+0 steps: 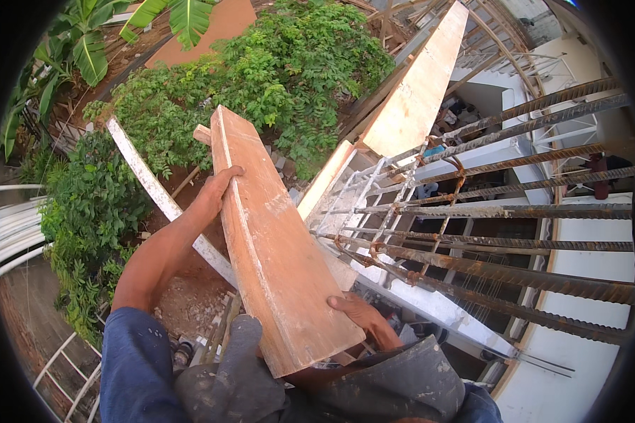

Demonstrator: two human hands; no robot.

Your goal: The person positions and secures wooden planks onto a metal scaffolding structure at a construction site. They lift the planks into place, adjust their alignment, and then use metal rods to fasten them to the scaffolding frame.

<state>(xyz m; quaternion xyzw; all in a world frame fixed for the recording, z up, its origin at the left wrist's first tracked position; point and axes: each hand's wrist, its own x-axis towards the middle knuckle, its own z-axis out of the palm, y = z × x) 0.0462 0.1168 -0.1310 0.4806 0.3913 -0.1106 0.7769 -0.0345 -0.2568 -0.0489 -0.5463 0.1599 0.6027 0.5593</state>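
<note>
A long plywood formwork panel [279,247] with a raised wooden edge strip slants across the middle, its near end close to my knees. My left hand [222,189] is closed round its left edge, toward the far end. Low on its right edge, my right hand [363,317] grips the panel with the thumb on top and the other fingers hidden beneath. Just right of the panel, rusty rebar [529,211] tied with stirrups juts out from a column or beam joint. Another pale board [420,92] runs away from this joint.
I am perched high above the ground. Leafy bushes [289,77] grow below, and a narrow white-stained beam or strip [155,187] curves past on the left. White pipes [14,229] lie at the far left. A lower storey opens under the rebar, beside a white ledge [578,303].
</note>
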